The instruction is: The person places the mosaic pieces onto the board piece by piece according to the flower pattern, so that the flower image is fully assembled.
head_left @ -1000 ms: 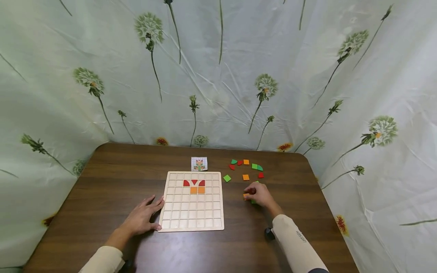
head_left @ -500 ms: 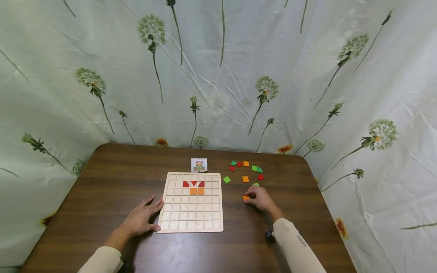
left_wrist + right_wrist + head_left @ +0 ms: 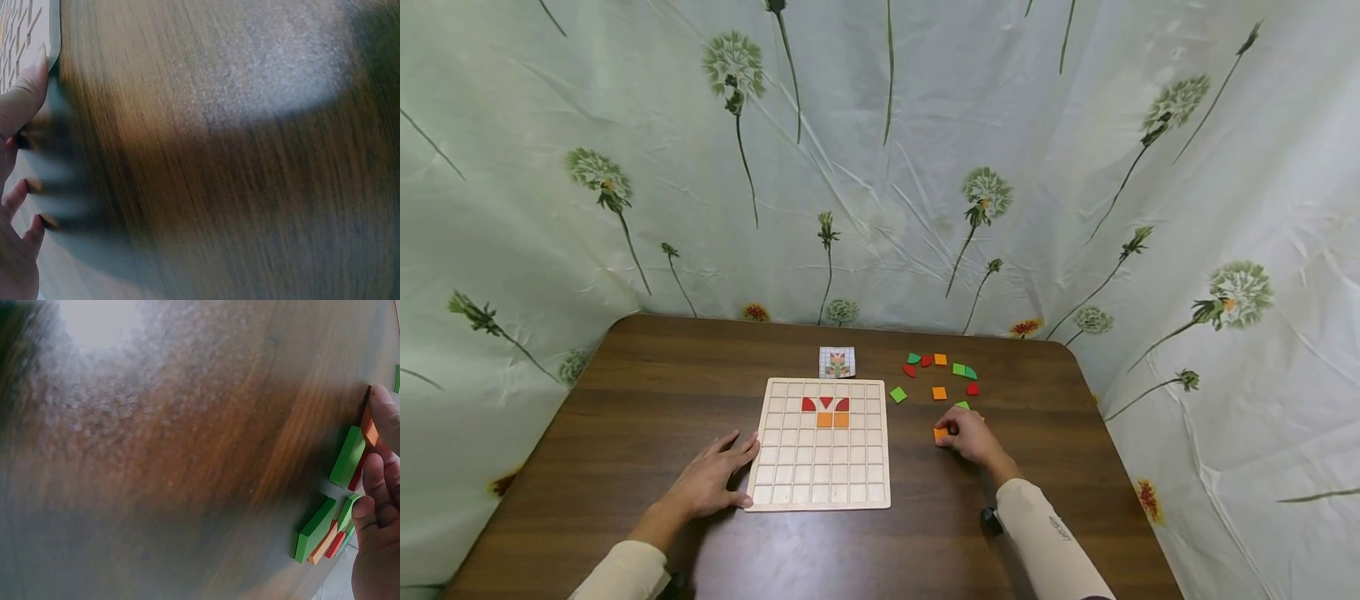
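Note:
The wooden grid board (image 3: 786,475) lies on the table with red pieces (image 3: 842,405) above two orange squares (image 3: 824,421) in its cells. Fingers spread, my left hand (image 3: 703,483) rests at the board's left edge; in the left wrist view its thumb touches the rim of the board (image 3: 55,31). To the right of the board my right hand (image 3: 976,436) pinches an orange square (image 3: 940,434) low at the tabletop. The right wrist view has the thumb against this orange piece (image 3: 370,428), with a green piece (image 3: 347,456) close by.
A small printed pattern card (image 3: 837,362) lies behind the board. Loose pieces are scattered at the right: a green square (image 3: 898,395), an orange square (image 3: 939,393), a red piece (image 3: 973,389) and several others. A flowered cloth (image 3: 880,250) hangs behind the table (image 3: 647,375).
The right hand has shifted very slightly around the orange square, and a bit of orange now shows behind its knuckles. My left hand stays at the board's edge.

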The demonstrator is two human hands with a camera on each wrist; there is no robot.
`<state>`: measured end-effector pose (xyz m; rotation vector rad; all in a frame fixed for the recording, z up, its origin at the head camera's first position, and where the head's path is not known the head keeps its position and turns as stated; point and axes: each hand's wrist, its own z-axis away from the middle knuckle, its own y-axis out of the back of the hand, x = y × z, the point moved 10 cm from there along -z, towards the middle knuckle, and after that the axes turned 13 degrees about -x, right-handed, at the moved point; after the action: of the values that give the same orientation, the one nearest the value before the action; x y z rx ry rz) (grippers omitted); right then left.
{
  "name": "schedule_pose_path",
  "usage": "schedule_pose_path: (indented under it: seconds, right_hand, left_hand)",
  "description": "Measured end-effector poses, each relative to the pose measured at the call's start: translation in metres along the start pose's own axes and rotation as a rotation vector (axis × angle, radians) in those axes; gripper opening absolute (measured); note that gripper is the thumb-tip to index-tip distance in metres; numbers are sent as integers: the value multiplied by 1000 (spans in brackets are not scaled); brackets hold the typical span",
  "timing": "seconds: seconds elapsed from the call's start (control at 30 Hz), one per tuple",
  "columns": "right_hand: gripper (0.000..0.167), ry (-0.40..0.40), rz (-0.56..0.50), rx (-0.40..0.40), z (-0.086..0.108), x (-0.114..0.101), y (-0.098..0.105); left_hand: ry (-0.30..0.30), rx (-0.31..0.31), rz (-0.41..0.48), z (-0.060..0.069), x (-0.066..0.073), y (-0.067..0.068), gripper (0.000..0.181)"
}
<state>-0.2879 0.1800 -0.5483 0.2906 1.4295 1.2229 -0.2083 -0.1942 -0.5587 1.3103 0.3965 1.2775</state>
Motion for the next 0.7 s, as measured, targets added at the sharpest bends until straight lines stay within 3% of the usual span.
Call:
schedule_pose_path:
  seconds: [0.33,0.7]
  right_hand:
    - [17,-67,-34,-3,-2,5,-1]
    - [20,-36,-41,13,-3,2,0]
  left_hand:
    - [4,5,7,0,-1,0,90]
    - [-7,12,-2,0,-1,0,90]
